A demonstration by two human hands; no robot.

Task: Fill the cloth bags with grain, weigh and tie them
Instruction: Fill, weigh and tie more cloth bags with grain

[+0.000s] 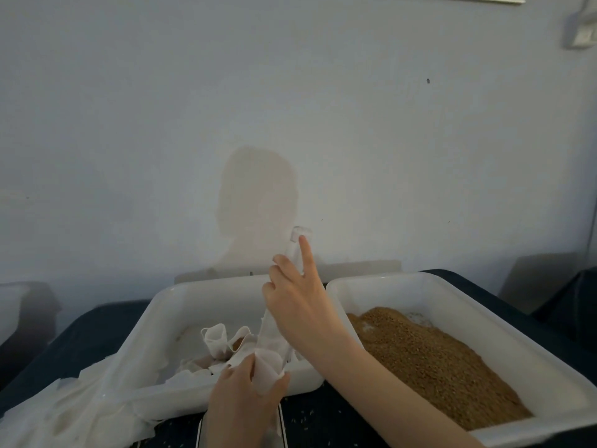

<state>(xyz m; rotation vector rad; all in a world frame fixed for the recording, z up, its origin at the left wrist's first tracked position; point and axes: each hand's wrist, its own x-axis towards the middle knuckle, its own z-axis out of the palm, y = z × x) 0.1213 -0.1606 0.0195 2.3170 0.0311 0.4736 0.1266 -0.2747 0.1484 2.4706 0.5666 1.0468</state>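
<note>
A dark blue-covered table (pixel 323 412) is shown bearing two white rectangular plastic trays. The right-hand tray (pixel 452 286) is heaped with golden-brown grain (pixel 429 357); the left-hand tray (pixel 193 295) holds several small white cloth bags (pixel 214 342), at least one seemingly with grain in it, and crumpled white cloth (pixel 80 402) is draped over its near left corner. One small white cloth bag (pixel 268 367) is gripped at its neck by the left hand (pixel 242 405), fingers curled round it, just above the near rim of the left tray. A long white cloth strip (pixel 274 318) rises from that bag into the raised right hand (pixel 294 295), where it is pinched, the index finger extended upward. The step in hand is judged to be tying. For a sound knot the neck should be kept bunched and upright, the strip held taut, and each turn wound close beneath the left fingers.
</note>
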